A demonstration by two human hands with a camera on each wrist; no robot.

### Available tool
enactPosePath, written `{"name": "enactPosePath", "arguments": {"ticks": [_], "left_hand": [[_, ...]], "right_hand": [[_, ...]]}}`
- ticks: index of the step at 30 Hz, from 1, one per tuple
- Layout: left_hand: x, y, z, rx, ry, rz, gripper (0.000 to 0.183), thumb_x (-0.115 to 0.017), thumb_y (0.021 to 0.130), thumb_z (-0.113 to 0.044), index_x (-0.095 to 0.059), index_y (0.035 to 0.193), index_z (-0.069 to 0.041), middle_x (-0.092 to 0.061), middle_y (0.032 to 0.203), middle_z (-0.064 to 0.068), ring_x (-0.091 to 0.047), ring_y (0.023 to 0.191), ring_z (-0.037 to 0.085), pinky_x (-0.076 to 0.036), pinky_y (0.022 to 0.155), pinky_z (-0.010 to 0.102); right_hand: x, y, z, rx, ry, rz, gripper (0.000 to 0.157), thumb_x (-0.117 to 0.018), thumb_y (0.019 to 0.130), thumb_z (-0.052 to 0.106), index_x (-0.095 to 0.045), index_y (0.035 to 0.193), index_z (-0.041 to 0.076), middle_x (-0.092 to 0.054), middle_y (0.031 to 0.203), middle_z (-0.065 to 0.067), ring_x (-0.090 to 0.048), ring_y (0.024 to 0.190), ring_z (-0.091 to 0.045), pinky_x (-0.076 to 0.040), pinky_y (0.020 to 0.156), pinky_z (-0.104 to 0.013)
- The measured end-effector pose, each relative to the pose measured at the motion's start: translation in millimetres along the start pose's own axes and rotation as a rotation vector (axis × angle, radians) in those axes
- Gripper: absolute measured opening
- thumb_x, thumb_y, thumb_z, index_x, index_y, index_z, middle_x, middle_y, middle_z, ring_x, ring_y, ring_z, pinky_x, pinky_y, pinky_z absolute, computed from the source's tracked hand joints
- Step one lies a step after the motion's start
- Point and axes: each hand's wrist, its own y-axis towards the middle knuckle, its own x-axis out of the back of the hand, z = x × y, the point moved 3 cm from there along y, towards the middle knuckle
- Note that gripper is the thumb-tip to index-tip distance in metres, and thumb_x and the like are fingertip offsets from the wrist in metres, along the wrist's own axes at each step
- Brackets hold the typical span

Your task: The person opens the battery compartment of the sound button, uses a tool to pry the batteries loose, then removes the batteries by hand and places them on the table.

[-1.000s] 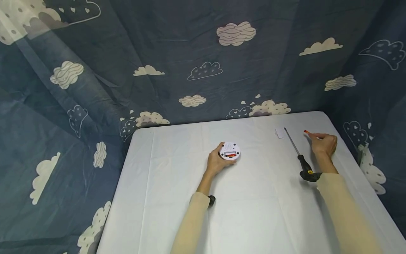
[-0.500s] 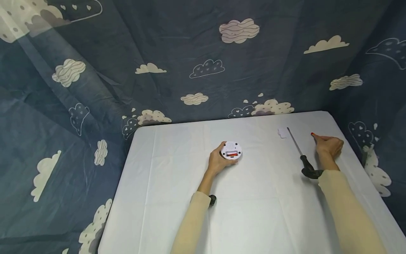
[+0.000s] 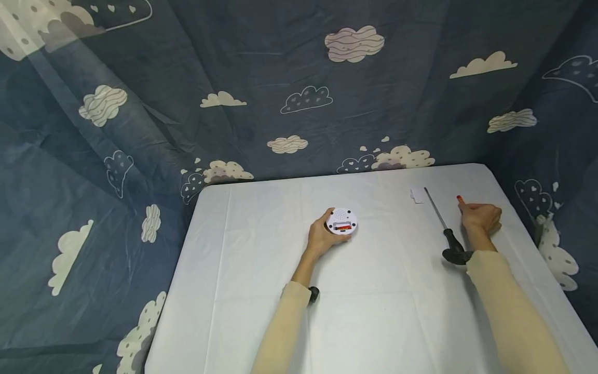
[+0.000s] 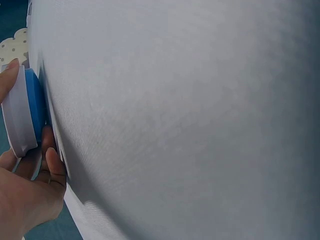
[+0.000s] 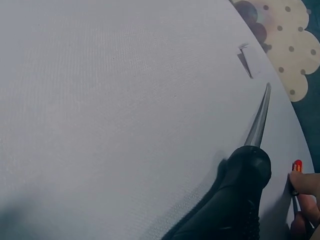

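My left hand (image 3: 320, 240) grips a round white device (image 3: 342, 214) by its edge, thumb and fingers on opposite sides. Its underside faces up, showing speaker holes, several dark feet and an uncovered battery slot with a red battery (image 3: 343, 227) inside. In the left wrist view, a blue layer (image 4: 36, 102) shows on the device's other side. At the table's right, my right hand (image 3: 482, 218) pinches a small red-orange battery (image 5: 298, 164), its end sticking out past the fingertips. Left of that hand lies a screwdriver (image 3: 451, 240) with a black handle and thin metal shaft.
A small white battery cover (image 3: 417, 196) lies near the screwdriver's tip. White cloth spreads over the table (image 3: 261, 249). Dark blue curtains (image 3: 261, 62) with a cloud print hang behind it and along both sides.
My right hand has shifted a little to the right and turned, so the battery shows less and points more upward. My left hand keeps its grip on the device.
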Motion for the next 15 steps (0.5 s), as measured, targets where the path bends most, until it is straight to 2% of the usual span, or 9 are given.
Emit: {"name": "enactPosePath", "arguments": {"ticks": [5, 15], "left_hand": [[0.3, -0.4, 0.6, 0.005, 0.001, -0.002, 0.101, -0.099, 0.067, -0.02, -0.049, 0.155, -0.017, -0.06, 0.15, 0.007, -0.057, 0.139, 0.024, -0.044, 0.119, 0.04], [2.7, 0.5, -1.3, -0.023, 0.004, -0.003, 0.1, -0.099, 0.067, -0.019, -0.049, 0.154, -0.013, -0.061, 0.149, 0.01, -0.057, 0.139, 0.025, -0.045, 0.118, 0.04]], "right_hand": [[1.3, 0, 0, 0.006, -0.036, 0.005, 0.048, -0.061, 0.1, 0.031, -0.067, 0.126, -0.009, -0.038, 0.154, -0.028, -0.038, 0.14, -0.046, -0.027, 0.114, -0.058], [10.6, -4, 7, 0.022, -0.047, 0.034, 0.053, -0.063, 0.096, 0.034, -0.065, 0.133, -0.004, -0.05, 0.15, -0.026, -0.044, 0.14, -0.043, -0.032, 0.116, -0.056]]}}
